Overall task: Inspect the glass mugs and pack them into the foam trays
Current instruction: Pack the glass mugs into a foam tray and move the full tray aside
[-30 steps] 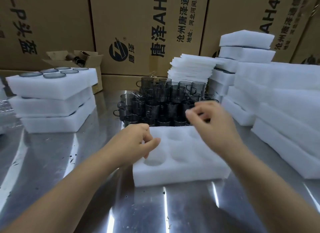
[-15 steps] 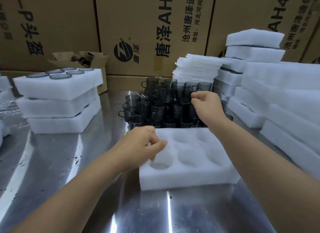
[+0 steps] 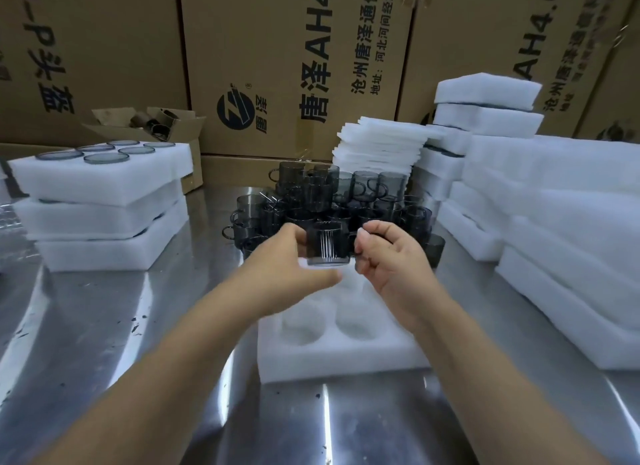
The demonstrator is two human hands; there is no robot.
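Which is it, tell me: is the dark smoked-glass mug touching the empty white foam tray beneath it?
Apart. The head view shows the dark smoked-glass mug held up between left hand and right hand, above the white foam tray.

Foam stacks [image 3: 568, 229] flank right; mug pile [image 3: 332, 201] blocks behind.
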